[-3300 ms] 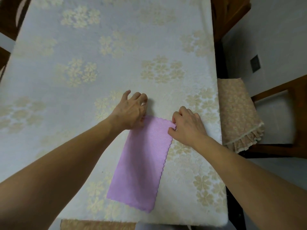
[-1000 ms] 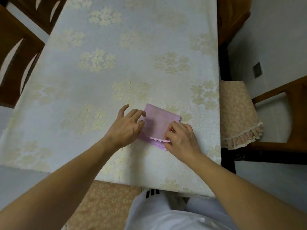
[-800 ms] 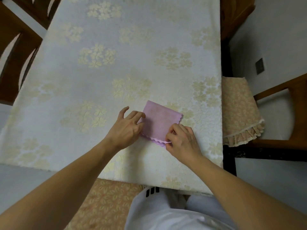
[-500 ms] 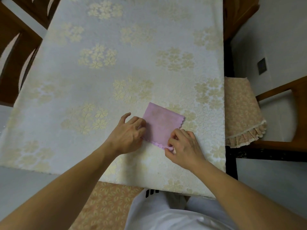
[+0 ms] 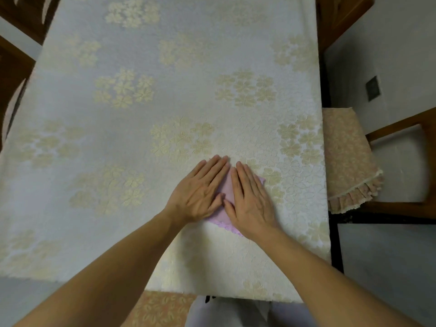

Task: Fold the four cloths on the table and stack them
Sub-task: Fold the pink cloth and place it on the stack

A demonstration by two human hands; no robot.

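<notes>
A pink cloth (image 5: pixel 227 188), folded into a small square with a scalloped edge, lies on the table (image 5: pixel 165 90) near its right front part. My left hand (image 5: pixel 200 192) and my right hand (image 5: pixel 250 199) lie flat on top of it, side by side, fingers straight and pointing away from me. The hands cover most of the cloth; only a strip between them, a corner at the right and the near edge show. No other cloth is in view.
The table carries a pale cloth with gold flower clusters. A wooden chair with a beige ruffled cushion (image 5: pixel 346 161) stands at the right edge. More wooden chairs (image 5: pixel 14 62) stand at the left. A cushioned seat (image 5: pixel 162 310) sits under the near edge.
The long pink cloth was folded into a small square. Both hands have let go of its near edge and now lie flat on top of it.
</notes>
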